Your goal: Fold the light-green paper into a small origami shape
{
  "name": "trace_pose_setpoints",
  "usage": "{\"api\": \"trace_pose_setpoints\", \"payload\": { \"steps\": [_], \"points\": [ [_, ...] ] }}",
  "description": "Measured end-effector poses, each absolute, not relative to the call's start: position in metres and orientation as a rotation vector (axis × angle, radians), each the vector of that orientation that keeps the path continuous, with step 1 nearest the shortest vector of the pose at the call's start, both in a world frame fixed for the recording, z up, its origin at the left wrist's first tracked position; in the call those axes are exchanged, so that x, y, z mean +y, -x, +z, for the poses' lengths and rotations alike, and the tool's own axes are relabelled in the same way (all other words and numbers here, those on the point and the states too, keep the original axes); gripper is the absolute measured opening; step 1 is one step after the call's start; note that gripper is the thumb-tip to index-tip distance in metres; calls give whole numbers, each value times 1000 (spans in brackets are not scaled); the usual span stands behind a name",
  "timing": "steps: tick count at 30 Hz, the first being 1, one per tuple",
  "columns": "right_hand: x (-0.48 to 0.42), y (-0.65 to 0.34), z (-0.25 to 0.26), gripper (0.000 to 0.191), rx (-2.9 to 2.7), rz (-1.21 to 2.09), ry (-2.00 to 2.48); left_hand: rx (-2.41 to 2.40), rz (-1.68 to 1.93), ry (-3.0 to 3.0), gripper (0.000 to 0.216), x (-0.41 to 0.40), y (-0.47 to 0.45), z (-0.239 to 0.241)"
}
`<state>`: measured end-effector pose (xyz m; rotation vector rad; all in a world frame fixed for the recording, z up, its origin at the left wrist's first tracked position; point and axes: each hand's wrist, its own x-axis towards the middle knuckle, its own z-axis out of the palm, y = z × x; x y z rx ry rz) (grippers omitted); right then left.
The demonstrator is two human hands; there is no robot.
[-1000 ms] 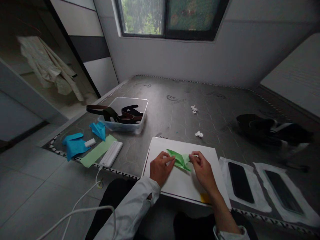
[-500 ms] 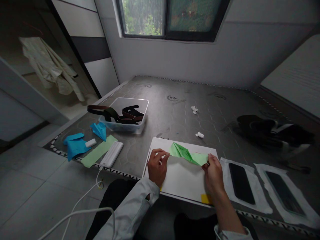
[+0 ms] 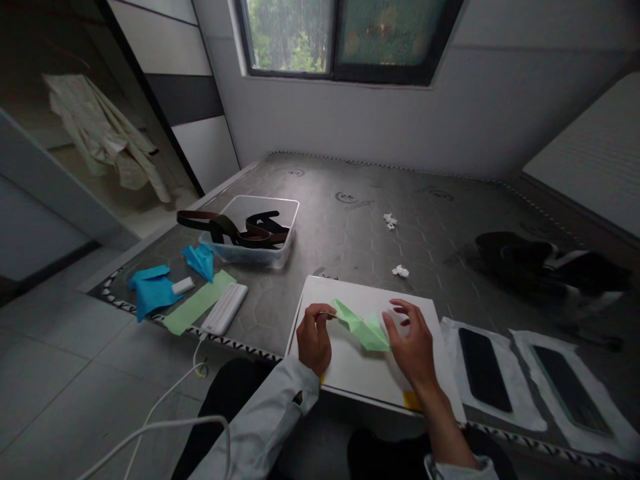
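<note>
A folded piece of light green paper (image 3: 367,333) is held above a flat white box (image 3: 360,373). My left hand (image 3: 315,337) pinches the paper's left end between thumb and fingers. Just beyond the paper's right end is my right hand (image 3: 413,340), its thumb and fingers spread apart with nothing in them. Creases run across the paper, and it slants down to the right. Yellow patches show along the box's near edge.
Left of the box lie a white power strip (image 3: 225,309), a green paper strip (image 3: 200,305) and blue paper (image 3: 154,293). A clear plastic bin (image 3: 240,255) holds belts. Two dark phone-like slabs (image 3: 484,370) rest on white sheets at right. Crumpled white bits (image 3: 400,271) lie beyond the box.
My right hand has let go of the green paper's right end and opened, moving slightly left. The paper's right side has swung inward and down while my left hand keeps hold.
</note>
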<state>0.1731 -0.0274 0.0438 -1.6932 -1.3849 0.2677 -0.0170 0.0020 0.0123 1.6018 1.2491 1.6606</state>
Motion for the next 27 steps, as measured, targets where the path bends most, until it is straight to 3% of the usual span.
{"api": "trace_pose_setpoints", "payload": {
  "steps": [8,27],
  "points": [
    [-33,-154,54,22,-2072,237,1510,1341,1656,-1725,14,1,18,8],
    [-31,-136,43,12,-1719,604,1625,1002,1740,-1535,12,-5,16,8]
  ]
}}
